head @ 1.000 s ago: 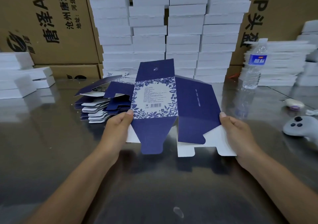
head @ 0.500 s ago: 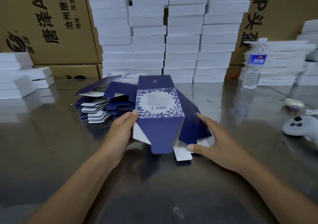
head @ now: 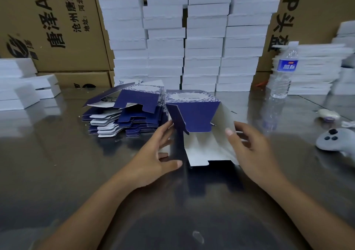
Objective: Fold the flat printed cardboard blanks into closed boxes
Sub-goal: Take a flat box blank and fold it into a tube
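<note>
You're only partway on this one: the blank (head: pixel 194 115) stands popped up on the bench (head: pixel 57 163) with its near flaps open, your left hand (head: pixel 153 159) and right hand (head: pixel 249 150) steadying its sides, fingers spread apart, not pinching. A thick stack of flat blanks (head: pixel 123 115) waits just left, no finished navy boxes in sight. Shiny metal surface, white boxes (head: pixel 192 38) and brown cartons (head: pixel 57 29) behind.

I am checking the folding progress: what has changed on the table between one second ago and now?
The blank went from held up flat to a tube on the table, white inside flaps toward the person. The left hand touches its left edge; the right hand is at the right flap, its grip unclear. The stack of flat blanks, water bottle and white boxes stayed.
</note>
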Tool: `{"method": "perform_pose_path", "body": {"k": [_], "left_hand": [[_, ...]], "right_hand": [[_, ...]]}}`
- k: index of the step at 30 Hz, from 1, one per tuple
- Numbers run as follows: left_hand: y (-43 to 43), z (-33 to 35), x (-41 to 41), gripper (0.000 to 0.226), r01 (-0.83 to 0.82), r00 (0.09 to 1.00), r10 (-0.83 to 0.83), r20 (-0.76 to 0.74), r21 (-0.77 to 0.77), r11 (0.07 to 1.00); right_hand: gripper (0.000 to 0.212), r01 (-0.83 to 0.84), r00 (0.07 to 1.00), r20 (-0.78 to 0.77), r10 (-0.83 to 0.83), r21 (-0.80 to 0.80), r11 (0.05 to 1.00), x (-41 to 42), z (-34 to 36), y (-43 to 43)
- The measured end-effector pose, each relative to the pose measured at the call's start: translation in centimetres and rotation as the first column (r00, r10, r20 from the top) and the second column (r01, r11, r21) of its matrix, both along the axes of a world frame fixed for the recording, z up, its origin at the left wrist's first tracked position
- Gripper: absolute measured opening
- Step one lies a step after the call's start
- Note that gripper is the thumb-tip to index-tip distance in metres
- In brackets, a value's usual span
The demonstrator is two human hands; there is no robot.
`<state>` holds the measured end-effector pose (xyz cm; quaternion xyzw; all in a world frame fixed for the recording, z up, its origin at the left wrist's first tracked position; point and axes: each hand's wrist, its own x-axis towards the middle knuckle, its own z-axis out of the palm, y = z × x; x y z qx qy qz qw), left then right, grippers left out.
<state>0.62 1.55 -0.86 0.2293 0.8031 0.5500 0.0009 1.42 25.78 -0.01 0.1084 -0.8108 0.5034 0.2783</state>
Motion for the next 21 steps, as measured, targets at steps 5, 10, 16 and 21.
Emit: {"method": "perform_pose_path", "body": {"k": [5,10,16,21], "left_hand": [[0.2,0.0,-0.3,0.097,-0.079,0.996,0.081,-0.034,0.080,0.994],[0.0,0.8,-0.3,0.098,-0.235,0.966,0.250,-0.071,0.172,0.957],[-0.2,1.1,-0.3,0.083,-0.309,0.941,0.329,-0.075,0.203,0.929],[0.3,0.9,0.0,0.089,-0.215,0.973,0.228,-0.045,0.190,0.958]], "right_hand": [[0.047,-0.021,0.997,-0.067,0.023,0.030,0.999,0.3,0.0,-0.1],[0.071,-0.169,0.985,-0.018,0.170,0.062,0.984,0.6,-0.2,-0.4],[0.032,-0.283,0.959,-0.017,0.283,-0.047,0.958,0.6,0.1,-1.0],[0.037,-0.355,0.933,-0.011,0.359,-0.184,0.917,0.7,0.5,-1.2]]}}
